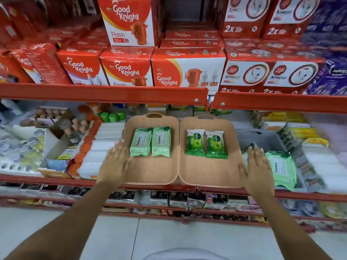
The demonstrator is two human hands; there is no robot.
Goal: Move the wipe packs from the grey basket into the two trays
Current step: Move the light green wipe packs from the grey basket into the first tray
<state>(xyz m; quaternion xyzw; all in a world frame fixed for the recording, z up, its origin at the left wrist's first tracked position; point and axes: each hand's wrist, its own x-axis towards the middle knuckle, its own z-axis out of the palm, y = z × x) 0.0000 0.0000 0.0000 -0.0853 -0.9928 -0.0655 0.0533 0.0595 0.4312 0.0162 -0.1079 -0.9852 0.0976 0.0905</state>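
Note:
Two tan trays sit side by side on the shelf. The left tray (150,171) holds two pale green wipe packs (150,142). Two dark green wipe packs (206,144) lie in the right tray (206,175). The grey basket (262,139) stands to the right, with a pale green wipe pack (282,168) in its near part. My left hand (116,163) rests flat on the left tray's left edge, fingers apart, holding nothing. My right hand (258,166) lies flat between the right tray and the basket, empty, beside that pack.
A red shelf rail (105,93) runs overhead with red boxes (129,68) above it. White packets (105,147) and orange-lidded items (82,156) crowd the shelf on the left. Yellow and white packets (315,147) sit to the right of the basket. Lower shelves and floor lie below.

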